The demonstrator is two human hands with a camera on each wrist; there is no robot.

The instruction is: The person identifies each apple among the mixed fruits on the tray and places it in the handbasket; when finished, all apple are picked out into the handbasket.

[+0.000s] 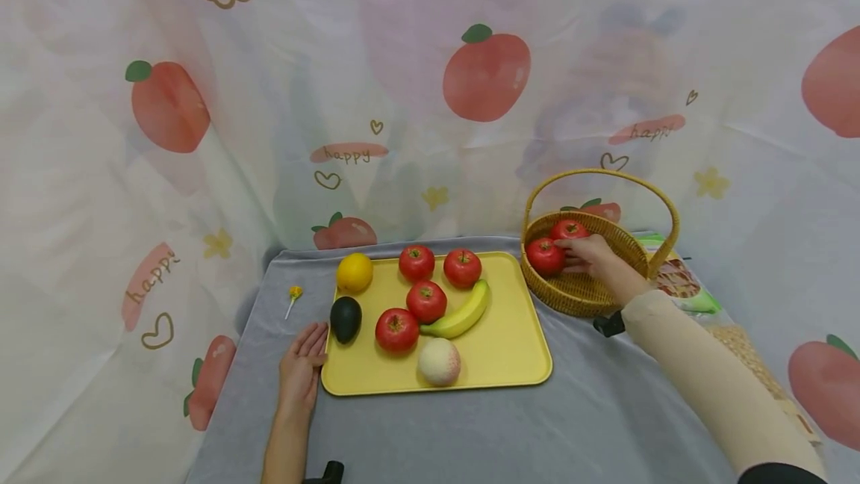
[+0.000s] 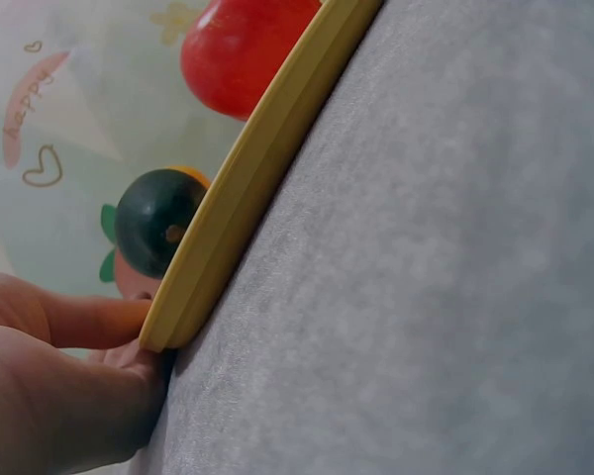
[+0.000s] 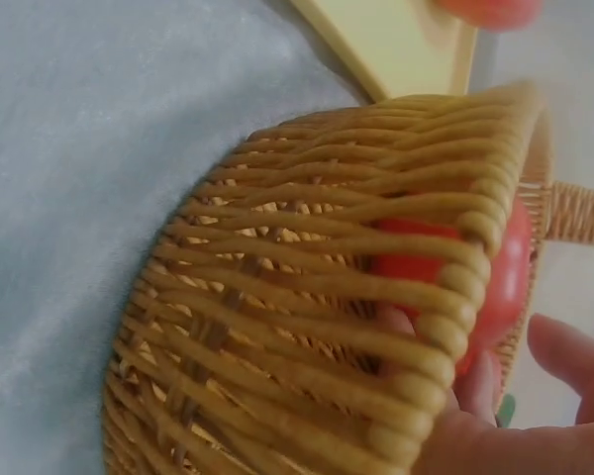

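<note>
My right hand [image 1: 591,254] reaches into the wicker basket [image 1: 581,305], its thumb and fingers at the right side of a red apple [image 1: 544,257]. The right wrist view shows this apple [image 3: 505,277] high by the rim, partly hidden behind the weave, with fingers against it. A second apple [image 1: 569,228] sits behind it in the basket. At the tray's left edge, my left hand [image 1: 302,368] lies with fingers extended. One finger touches the rim of the yellow tray [image 2: 233,198] in the left wrist view, close by the dark green avocado [image 2: 158,223].
On the tray [image 1: 504,364] lie several red apples [image 1: 426,301], a banana [image 1: 463,316], a peach [image 1: 440,362] and a yellow round fruit [image 1: 354,272]. A small yellow-topped stick [image 1: 294,297] lies to its left. Packaged goods [image 1: 685,282] stand right of the basket, whose handle arches upright.
</note>
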